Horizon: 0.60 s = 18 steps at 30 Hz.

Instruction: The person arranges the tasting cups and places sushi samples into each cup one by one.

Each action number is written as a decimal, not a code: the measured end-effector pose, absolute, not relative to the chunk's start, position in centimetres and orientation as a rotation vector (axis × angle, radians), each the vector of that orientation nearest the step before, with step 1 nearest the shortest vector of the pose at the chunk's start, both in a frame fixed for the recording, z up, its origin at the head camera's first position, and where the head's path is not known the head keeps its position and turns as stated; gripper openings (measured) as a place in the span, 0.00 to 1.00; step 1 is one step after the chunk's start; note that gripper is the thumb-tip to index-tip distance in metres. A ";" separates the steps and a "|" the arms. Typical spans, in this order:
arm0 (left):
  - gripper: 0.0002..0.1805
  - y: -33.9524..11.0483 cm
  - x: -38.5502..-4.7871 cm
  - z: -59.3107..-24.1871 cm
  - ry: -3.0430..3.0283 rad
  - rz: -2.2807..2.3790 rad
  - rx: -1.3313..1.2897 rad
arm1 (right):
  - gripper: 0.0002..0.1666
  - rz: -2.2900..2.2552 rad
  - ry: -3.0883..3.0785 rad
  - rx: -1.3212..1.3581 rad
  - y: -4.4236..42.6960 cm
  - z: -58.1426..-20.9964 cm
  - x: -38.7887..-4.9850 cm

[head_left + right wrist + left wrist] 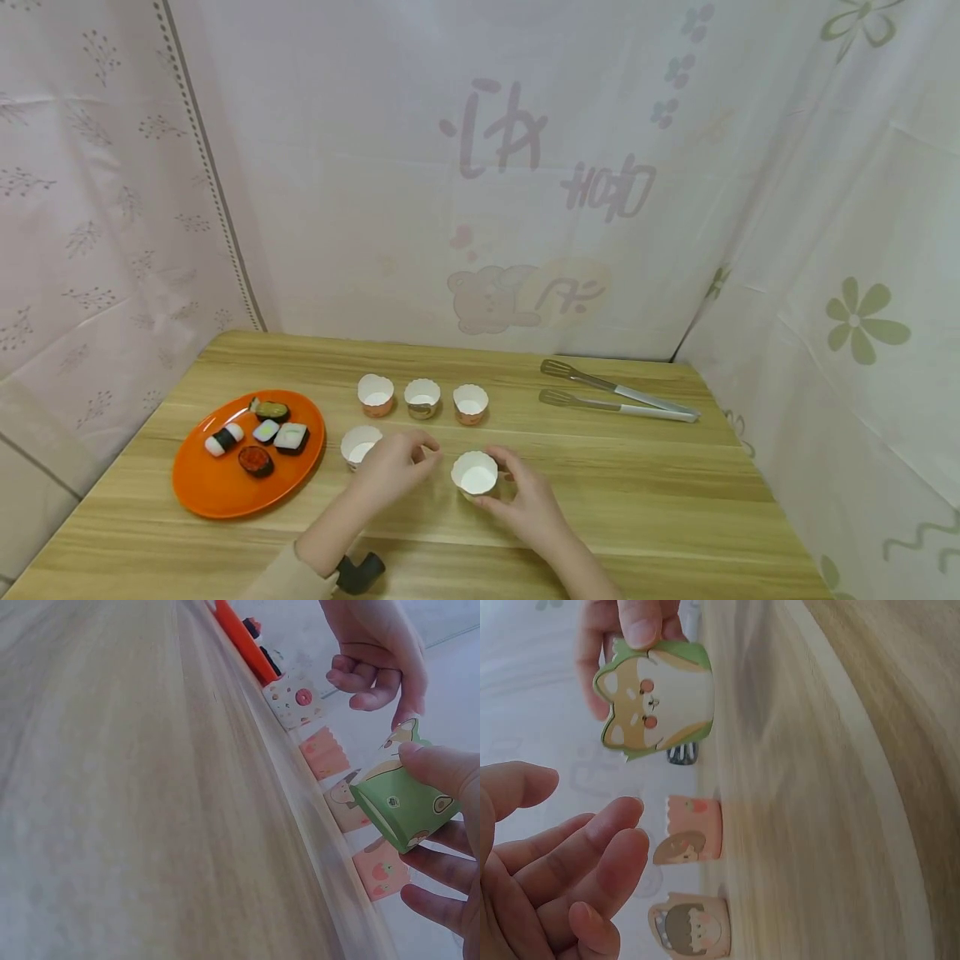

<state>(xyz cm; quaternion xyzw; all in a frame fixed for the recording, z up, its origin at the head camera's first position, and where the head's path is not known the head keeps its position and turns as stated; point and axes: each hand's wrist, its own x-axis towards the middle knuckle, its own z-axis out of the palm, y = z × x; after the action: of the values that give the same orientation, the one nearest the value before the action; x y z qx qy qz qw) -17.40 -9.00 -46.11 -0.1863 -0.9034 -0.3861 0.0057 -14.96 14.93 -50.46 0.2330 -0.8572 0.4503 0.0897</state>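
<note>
Pinching a green scalloped paper cup (pixel 475 477) with a dog face between thumb and fingers of the right hand (pixel 529 510)! Spreading loosely curved fingers of the left hand (pixel 393 471) just left of that cup, partly covering a white doughnut-print paper cup (pixel 360 442) in the head view. Beyond both hands, spotting three pink-and-beige paper cups (pixel 422 398) in a row. Left of the left hand, finding five toy sushi pieces (pixel 292 437) on an orange plate (pixel 217 496); beyond the right hand, rightward, slotted metal tongs (pixel 645 397).

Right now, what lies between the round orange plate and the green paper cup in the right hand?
The head view shows a small white paper cup and the left hand.
</note>
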 end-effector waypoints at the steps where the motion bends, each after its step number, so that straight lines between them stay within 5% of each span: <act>1: 0.14 -8.8 -17.4 -46.2 -2.831 -1.212 -0.593 | 0.44 1.335 -2.546 0.701 15.0 -50.5 -15.0; 18: 0.15 -6.2 -17.5 -46.4 -2.891 -1.208 -0.681 | 0.43 1.309 -2.520 0.757 15.0 -50.8 -15.0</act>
<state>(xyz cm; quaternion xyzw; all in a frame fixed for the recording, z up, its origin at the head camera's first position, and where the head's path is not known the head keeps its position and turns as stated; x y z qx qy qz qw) -17.49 -6.15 -46.40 -0.2124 -0.9012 -0.3764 -0.0324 -15.00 14.99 -50.80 0.2563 -0.8530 0.4431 0.1012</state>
